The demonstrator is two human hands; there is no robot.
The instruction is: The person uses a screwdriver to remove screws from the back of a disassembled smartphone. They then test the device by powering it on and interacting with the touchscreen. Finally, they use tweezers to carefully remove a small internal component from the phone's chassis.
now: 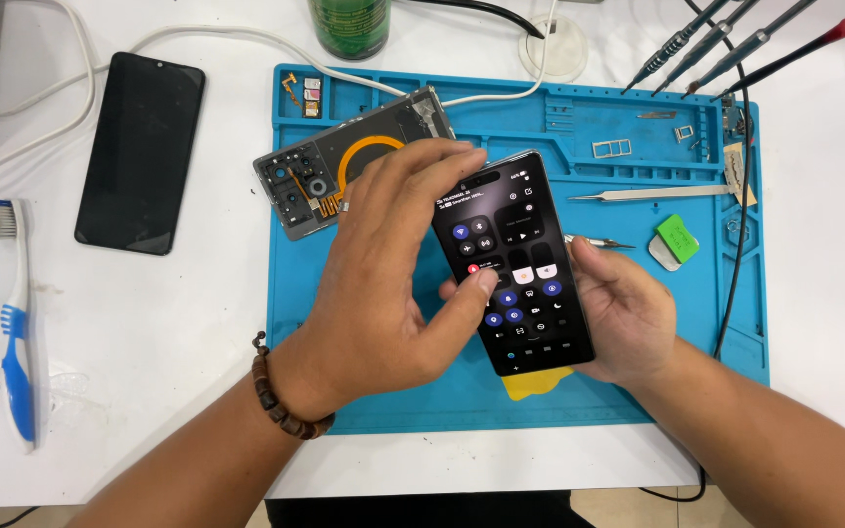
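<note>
A black smartphone [520, 244] with a lit screen full of round control icons is held above a blue repair mat [638, 381]. My right hand [628, 313] cradles it from underneath and the right side. My left hand [393, 264], a beaded bracelet on its wrist, reaches over the phone's left edge; its thumb presses the screen at the left middle and its fingers curl over the phone's top. An opened phone back [330, 176] with an orange coil and exposed camera parts lies on the mat just behind my left hand.
Another dark phone [141, 152] lies on the white table at left, near a blue toothbrush [18, 323]. Tweezers [647, 193], a green tag [678, 238], screwdrivers [726, 44], a green bottle [349, 24] and white cables [70, 59] lie around the mat.
</note>
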